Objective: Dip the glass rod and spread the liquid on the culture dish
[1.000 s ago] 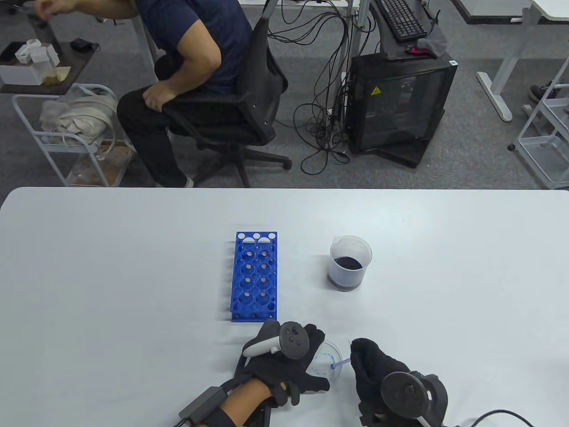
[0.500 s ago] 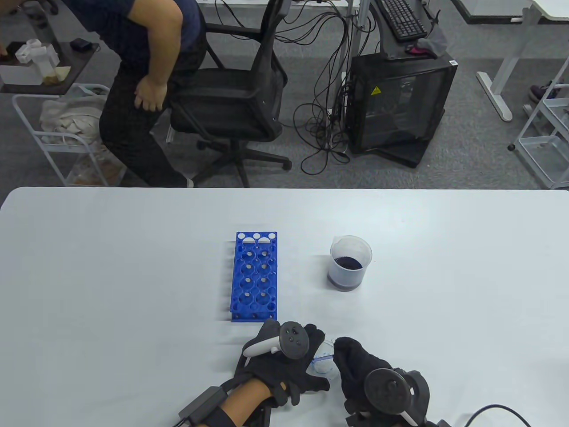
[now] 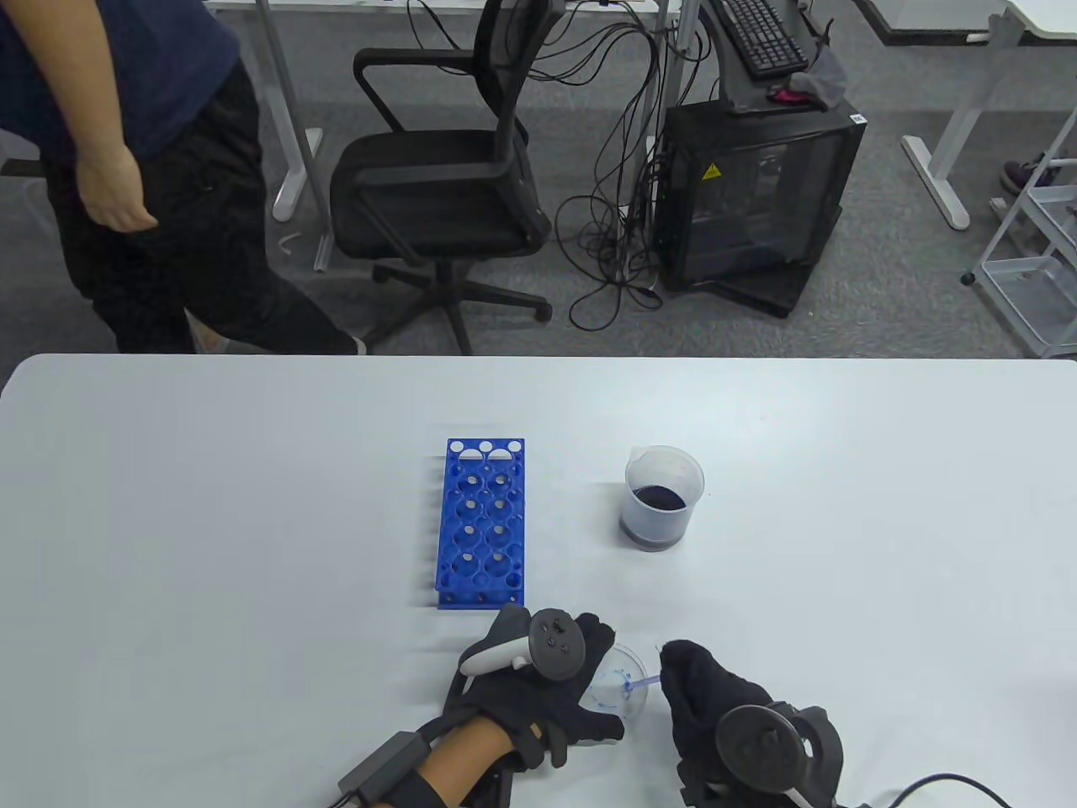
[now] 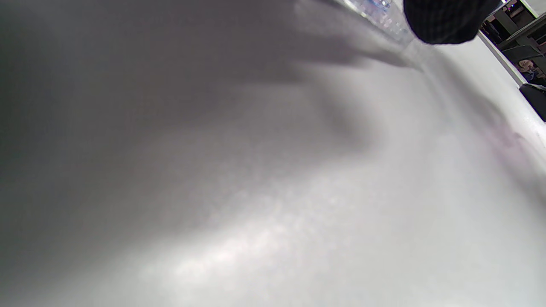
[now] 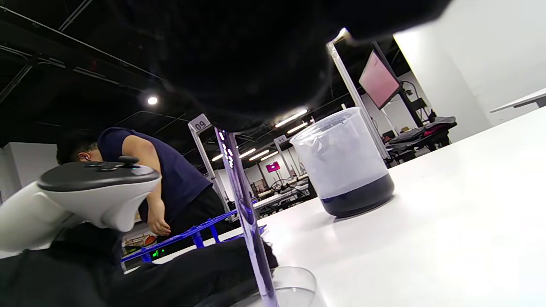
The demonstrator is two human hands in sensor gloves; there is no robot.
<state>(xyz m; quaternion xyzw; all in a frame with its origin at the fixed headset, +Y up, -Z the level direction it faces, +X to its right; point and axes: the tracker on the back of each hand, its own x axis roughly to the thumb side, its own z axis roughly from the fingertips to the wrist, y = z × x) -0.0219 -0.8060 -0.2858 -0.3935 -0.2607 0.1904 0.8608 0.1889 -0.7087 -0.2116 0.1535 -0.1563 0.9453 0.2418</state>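
At the lower centre of the table view, a small round clear culture dish (image 3: 621, 678) streaked with blue liquid is seen on the pale grey table (image 3: 210, 522). The dish is steadied by the left hand (image 3: 538, 686) in its black sensor glove, laid flat over the dish's left side with the fingers draped along the rim; a grey-and-white tracker (image 3: 530, 648) is strapped to the back of this hand. In the left wrist view only one dark fingertip (image 4: 448, 19) and a sliver of the dish wall (image 4: 386, 17) are visible at the upper right; the remainder is blurred table surface.

Just right of the dish, the right hand (image 3: 715, 707) is recorded with its fingers bunched together around the upper end of a thin clear glass rod tinted violet-blue (image 3: 641, 684). The rod is slanted down and leftward, its tip lying over the dish. In the right wrist view the rod (image 5: 245, 209) is seen descending from the gloved fingers (image 5: 256, 55) at the top of the frame into the dish (image 5: 294, 283) at the bottom edge.

A blue plastic test-tube rack (image 3: 482, 522) stands in the middle of the frame, above the left hand. To the right of the rack, well apart from the dish, a clear plastic beaker holding dark liquid (image 3: 663, 498) stands upright.
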